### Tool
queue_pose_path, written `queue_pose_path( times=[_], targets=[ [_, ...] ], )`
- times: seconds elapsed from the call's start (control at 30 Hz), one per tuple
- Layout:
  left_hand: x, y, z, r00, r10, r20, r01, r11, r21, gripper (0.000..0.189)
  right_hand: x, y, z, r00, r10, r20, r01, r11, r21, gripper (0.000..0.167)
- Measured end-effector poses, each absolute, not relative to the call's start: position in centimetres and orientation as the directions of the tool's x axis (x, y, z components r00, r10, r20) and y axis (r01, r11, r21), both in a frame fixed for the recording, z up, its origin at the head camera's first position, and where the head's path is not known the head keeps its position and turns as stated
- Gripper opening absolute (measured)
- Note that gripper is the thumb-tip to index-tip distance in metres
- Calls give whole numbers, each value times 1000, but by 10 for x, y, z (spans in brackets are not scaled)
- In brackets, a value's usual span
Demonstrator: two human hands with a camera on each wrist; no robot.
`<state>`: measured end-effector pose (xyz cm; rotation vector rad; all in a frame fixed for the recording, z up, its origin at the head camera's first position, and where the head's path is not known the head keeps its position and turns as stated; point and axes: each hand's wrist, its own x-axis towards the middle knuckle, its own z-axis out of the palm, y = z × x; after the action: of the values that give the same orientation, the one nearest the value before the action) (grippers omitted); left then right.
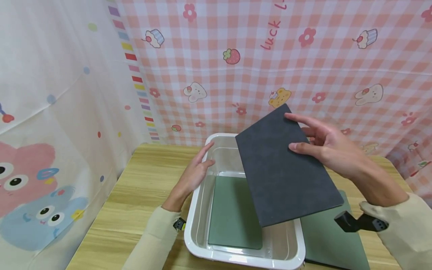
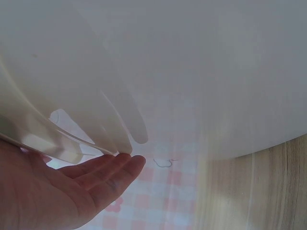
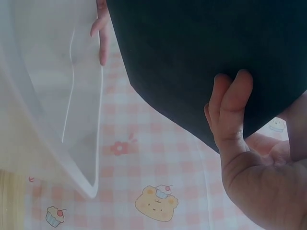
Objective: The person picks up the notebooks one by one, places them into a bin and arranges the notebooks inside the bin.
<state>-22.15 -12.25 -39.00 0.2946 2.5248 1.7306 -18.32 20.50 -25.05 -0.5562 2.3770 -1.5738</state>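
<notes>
My right hand (image 1: 332,148) holds a thin, dark grey rectangular board (image 1: 283,168) near its upper right edge. The thumb lies on the near face, and in the right wrist view fingers press its other face. The board hangs tilted above the right side of a white plastic tub (image 1: 192,225) and hides part of it. At the tub's left rim, my left hand (image 1: 195,174) grips with the thumb over the rim. Its other fingers (image 2: 112,179) lie under the rim outside in the left wrist view. Inside the tub, a green board (image 1: 233,213) lies flat.
A second green board (image 1: 347,236), dark along its lower edge, lies on the wooden table (image 1: 125,210) right of the tub. Behind the table hangs a pink checked cloth (image 1: 209,75); a white printed cloth (image 1: 50,112) hangs on the left.
</notes>
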Motion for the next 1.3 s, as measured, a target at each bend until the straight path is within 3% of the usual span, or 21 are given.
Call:
queue_pose_path(
  times=[1.3],
  targets=[
    [-221, -122, -390, -981, 187, 42, 105, 342, 934, 58, -187, 170, -254, -935, -347, -77, -86, 430, -899, 70]
  ],
)
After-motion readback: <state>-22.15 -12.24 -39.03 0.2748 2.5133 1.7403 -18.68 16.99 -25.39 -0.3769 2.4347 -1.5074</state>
